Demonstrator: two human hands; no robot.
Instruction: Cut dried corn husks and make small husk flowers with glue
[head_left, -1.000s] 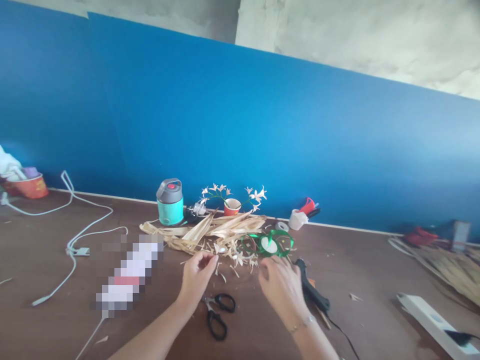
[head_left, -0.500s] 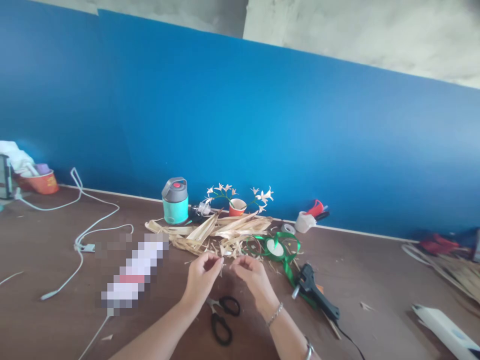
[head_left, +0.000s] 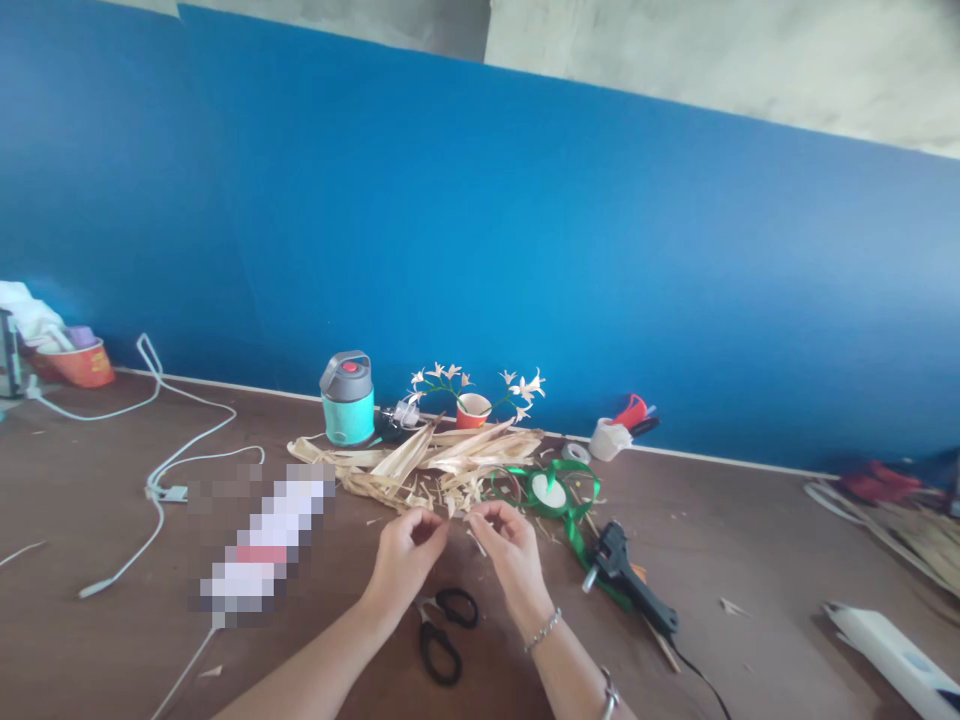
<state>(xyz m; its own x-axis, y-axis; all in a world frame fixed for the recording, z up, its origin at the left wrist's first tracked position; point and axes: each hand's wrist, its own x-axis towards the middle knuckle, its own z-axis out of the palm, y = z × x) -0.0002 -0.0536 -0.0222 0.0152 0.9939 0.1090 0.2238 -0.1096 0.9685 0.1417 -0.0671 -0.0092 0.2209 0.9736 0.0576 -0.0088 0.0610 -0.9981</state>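
Note:
My left hand (head_left: 405,555) is closed in a pinch over the table, its fingertips close to those of my right hand (head_left: 514,560). What the left fingertips hold is too small to make out. My right thumb and finger pinch a small strip of pale dried husk (head_left: 477,544), which hangs just below them. Beyond both hands lie small husk scraps (head_left: 457,492) and a pile of long dried husks (head_left: 405,460). Scissors (head_left: 441,640) with black handles lie under my wrists.
Behind the husks stand a paper cup (head_left: 473,412) with husk flowers (head_left: 529,385) and a turquoise flask (head_left: 349,412). To the right lie green ribbon (head_left: 574,540), a black glue gun (head_left: 634,580) and a white device (head_left: 889,650). White cables (head_left: 161,460) run along the left.
The small husk strip was hanging at my left fingertips and now shows under my right ones. My right hand has moved slightly left, bringing the fingertips closer together.

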